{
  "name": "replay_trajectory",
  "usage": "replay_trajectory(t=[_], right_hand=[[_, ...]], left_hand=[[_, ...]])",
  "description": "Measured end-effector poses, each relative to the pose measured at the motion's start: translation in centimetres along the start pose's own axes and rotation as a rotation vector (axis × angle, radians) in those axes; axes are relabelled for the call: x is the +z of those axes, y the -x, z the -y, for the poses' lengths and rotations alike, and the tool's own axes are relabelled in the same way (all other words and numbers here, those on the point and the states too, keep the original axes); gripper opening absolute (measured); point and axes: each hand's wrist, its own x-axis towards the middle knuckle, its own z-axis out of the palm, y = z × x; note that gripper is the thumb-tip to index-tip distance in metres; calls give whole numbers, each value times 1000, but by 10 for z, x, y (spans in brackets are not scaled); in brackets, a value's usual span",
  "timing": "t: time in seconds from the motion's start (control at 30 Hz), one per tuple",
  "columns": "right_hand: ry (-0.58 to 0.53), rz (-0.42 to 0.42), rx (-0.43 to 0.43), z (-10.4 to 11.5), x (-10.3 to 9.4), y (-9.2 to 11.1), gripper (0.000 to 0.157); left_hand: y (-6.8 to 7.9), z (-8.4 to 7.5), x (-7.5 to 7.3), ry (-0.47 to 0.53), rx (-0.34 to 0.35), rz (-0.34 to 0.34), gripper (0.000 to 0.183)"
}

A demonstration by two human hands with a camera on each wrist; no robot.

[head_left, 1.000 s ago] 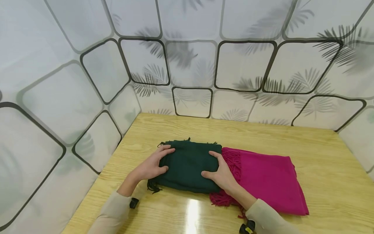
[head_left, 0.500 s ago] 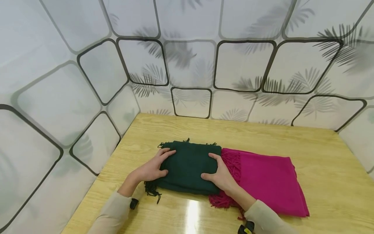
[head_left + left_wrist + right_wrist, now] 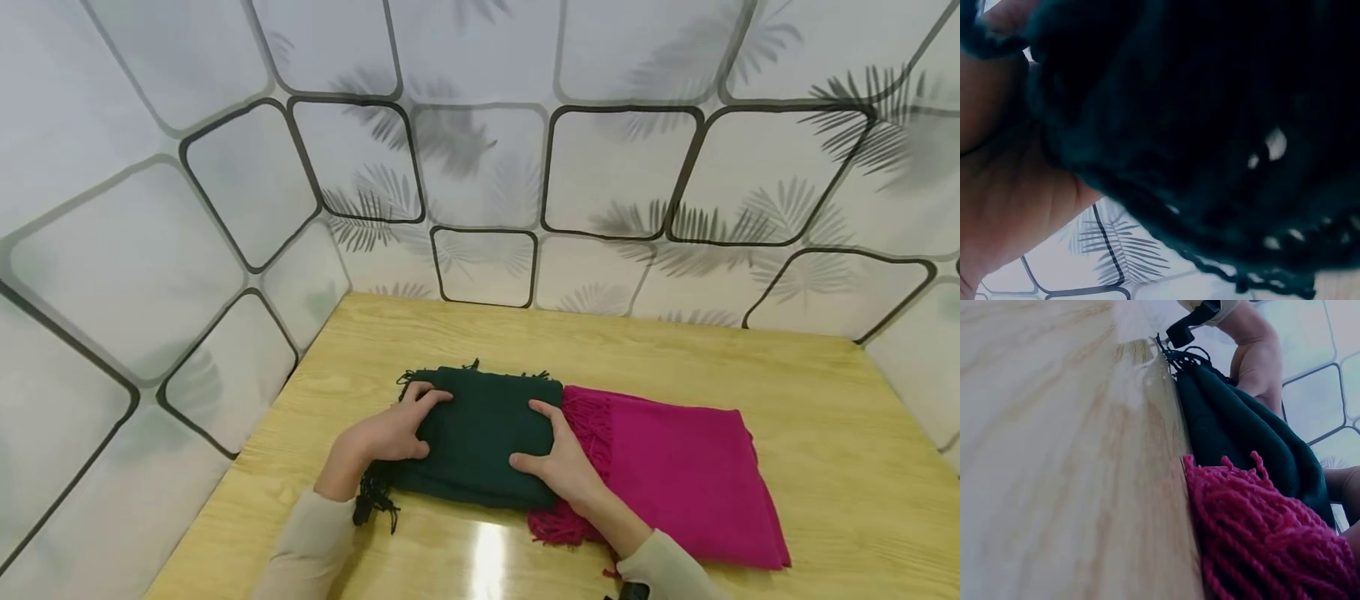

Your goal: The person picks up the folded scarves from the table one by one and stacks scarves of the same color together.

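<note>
A folded dark green scarf (image 3: 480, 442) with black-looking fringe lies on the wooden table, between both hands. My left hand (image 3: 386, 433) grips its left side, fingertips and thumb bent over the top. Close up in the left wrist view, dark fringe (image 3: 1166, 156) covers much of that hand. At the opposite side my right hand (image 3: 566, 462) holds the scarf, thumb and index finger spread on its upper face; the remaining fingers are hidden. A folded magenta scarf (image 3: 686, 479) lies directly to the right, its fringe (image 3: 1266, 531) against the green one under my right wrist.
The wooden table (image 3: 832, 433) reaches back to a patterned cloth wall (image 3: 480, 167), which also closes off the left side. Loose fringe (image 3: 377, 500) hangs out at the green scarf's lower left corner. A black wrist camera (image 3: 633, 591) sits at my right sleeve.
The left forearm has shifted a little right, its wrist bending more. The green scarf's lower left fringe has spread further out to the left. The right hand keeps its place on the scarf.
</note>
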Motion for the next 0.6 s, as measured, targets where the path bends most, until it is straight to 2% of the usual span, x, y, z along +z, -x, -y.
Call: replay_trajectory(t=[0.1, 0.3, 0.47, 0.6], right_hand=[[-3, -6, -10, -1, -1, 0, 82], [10, -7, -13, 1, 2, 3, 83], [-3, 3, 18, 4, 0, 4, 83], [-11, 38, 39, 10, -6, 5, 83]], left_hand=[[-2, -1, 0, -4, -7, 4, 76], [4, 3, -1, -7, 10, 0, 76], [6, 2, 0, -57, 32, -4, 76], [6, 1, -1, -99, 24, -27, 75]])
